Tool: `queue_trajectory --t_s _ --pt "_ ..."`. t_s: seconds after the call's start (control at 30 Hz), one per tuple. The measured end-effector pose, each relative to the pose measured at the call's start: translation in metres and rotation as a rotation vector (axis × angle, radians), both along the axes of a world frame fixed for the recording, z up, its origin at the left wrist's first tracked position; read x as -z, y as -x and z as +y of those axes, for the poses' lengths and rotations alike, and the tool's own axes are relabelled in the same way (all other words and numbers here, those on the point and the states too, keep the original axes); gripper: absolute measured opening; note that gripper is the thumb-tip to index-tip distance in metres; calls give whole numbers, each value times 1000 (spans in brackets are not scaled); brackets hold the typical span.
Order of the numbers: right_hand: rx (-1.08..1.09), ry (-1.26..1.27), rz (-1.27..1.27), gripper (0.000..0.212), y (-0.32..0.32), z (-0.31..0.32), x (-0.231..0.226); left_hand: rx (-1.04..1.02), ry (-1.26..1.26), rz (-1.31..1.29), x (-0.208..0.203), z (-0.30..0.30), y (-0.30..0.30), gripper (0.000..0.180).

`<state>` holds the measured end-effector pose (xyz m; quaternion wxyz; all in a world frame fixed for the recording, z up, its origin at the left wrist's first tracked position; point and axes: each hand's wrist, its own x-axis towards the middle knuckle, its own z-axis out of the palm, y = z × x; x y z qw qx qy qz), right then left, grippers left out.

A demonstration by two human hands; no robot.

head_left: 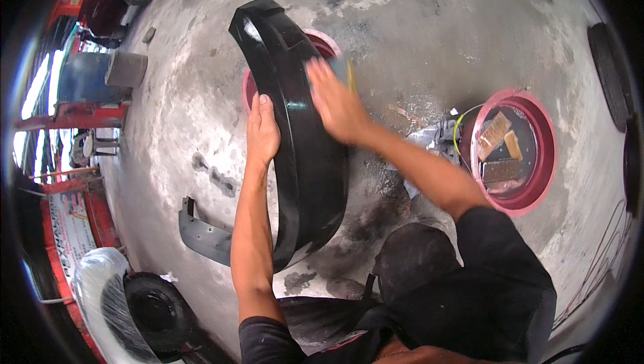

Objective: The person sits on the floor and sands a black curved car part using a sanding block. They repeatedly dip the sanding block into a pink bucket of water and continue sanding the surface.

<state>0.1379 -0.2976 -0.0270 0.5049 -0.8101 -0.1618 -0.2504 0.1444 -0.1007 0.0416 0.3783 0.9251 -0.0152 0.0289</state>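
A long, curved black plastic car panel point(312, 129) stretches away in front of me, its far end over a pink tub point(322, 40). Along the panel's left edge, my left hand point(263, 129) grips it, thumb on top and the other fingers partly hidden. My right hand point(332, 102) lies against the panel's right side with its fingers stretched out, a little smeared by motion. Whether anything thin lies under that palm does not show. Light glints off the panel's glossy ridge.
To the right, another pink tub point(550, 156) holds water and several brown blocks point(495, 137). A smaller dark curved trim piece point(208, 242) lies on the stained concrete floor at left. Tyres point(609, 72) line the right side; a wheel point(157, 310) is at lower left.
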Motion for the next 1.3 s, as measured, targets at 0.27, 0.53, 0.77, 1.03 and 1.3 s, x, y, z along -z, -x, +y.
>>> queue_trajectory --t_s 0.27,0.53,0.77,1.03,1.3 --pt "-68 22 -11 53 -35 4 -26 -48 -1 79 -3 -13 3 76" --pt "-87 46 -25 52 62 14 -23 -31 -9 11 -17 -20 9 70" --pt "7 19 -7 45 7 29 -48 -31 -1 29 -26 -19 7 69" --pt "-67 42 13 49 -27 25 -54 -16 -25 20 -14 -16 5 71" --pt "-97 -24 16 51 -72 11 -43 31 115 99 -13 -23 -2 73"
